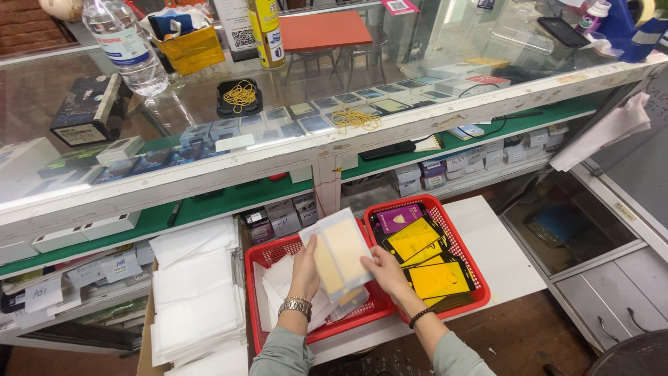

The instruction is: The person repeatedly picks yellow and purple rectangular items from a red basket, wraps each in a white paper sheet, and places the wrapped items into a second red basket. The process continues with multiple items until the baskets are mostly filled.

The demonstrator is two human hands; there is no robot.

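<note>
Your left hand (305,263) and right hand (384,270) hold a small fan of clear flat sleeves (339,252) with pale cream inserts — fingers closed on the lower edges, so the faces tilt up toward you and can be read at a glance. They hover just above the seam between two red baskets. The left red basket (263,256) under your left wrist holds loose white and clear sleeves; the right red basket (459,240) holds flat packs in yellow and black, with one purple pack at the back. Beside the left basket lies a stack of white sheets (195,292) — close to hand. On the glass worktop (292,139) above, a black dish (240,97) keeps yellow rubber bands together, beside a tall yellow can (267,31) and a water bottle (125,42).
</note>
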